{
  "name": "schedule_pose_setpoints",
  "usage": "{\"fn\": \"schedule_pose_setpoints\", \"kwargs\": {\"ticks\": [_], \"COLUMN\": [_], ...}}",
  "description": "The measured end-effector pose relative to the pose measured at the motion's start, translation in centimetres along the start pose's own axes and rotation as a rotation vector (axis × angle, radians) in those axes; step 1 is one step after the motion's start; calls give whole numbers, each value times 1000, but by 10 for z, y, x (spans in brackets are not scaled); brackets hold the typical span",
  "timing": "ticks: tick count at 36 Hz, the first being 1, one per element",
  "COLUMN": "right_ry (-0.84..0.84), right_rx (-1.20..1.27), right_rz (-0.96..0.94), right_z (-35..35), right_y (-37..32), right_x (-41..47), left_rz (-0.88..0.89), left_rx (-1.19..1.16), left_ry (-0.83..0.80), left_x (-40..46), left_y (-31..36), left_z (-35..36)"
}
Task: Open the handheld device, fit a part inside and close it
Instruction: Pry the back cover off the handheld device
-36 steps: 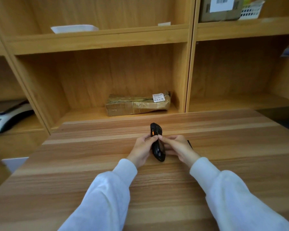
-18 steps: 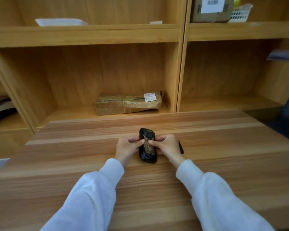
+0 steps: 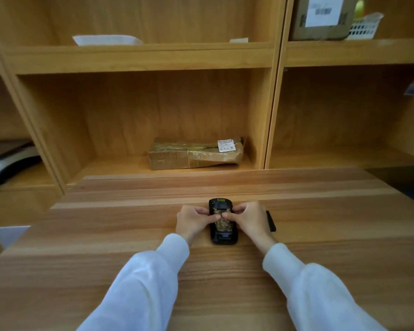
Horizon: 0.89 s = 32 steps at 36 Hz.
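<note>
A black handheld device (image 3: 222, 231) lies flat on the wooden table (image 3: 105, 235), its back up, with a mottled brown-yellow panel showing in the middle. My left hand (image 3: 191, 222) grips its left side and my right hand (image 3: 247, 222) its right side; both thumbs press on the panel's upper part. A flat black piece (image 3: 271, 220) lies on the table just right of my right hand, partly hidden by it.
Wooden shelves stand behind the table. A taped brown parcel (image 3: 195, 152) lies in the middle bay. A cardboard box (image 3: 320, 16) and a white basket (image 3: 365, 26) sit at the upper right, a white tray (image 3: 105, 40) at the upper left, a grey-black machine (image 3: 5, 161) at the left.
The device went from standing on its edge to lying flat on the table with its back up. Both hands stayed on it and the thumbs now press on its back panel.
</note>
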State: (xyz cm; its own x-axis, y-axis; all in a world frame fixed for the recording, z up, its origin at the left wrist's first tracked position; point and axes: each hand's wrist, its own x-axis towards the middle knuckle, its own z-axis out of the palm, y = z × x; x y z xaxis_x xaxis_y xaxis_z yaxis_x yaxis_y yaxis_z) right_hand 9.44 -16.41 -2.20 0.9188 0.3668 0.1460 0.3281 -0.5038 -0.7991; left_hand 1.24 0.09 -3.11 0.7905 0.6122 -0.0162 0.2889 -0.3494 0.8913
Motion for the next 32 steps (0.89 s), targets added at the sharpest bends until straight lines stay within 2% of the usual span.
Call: {"fn": "schedule_pose_setpoints", "kwargs": {"ticks": [14,21,26,32], "right_ry": [5,-54,-130,-219], "right_rx": [-101,-156,-198,-251], "right_rz": [-85,-138,-252,-292], "right_z": [-2,-12,-16,-20], "right_y": [2,7,6,8], "right_x": [-2,10,21,35], "left_rz": [102,298,295,284], "left_rx": [105,203,187,100], "left_ry": [-59,-146,-245,-278], "left_x": [3,10,19,23], "left_y": [-2,7,2,-7], "left_z": [-4,-5,-10,-10]}}
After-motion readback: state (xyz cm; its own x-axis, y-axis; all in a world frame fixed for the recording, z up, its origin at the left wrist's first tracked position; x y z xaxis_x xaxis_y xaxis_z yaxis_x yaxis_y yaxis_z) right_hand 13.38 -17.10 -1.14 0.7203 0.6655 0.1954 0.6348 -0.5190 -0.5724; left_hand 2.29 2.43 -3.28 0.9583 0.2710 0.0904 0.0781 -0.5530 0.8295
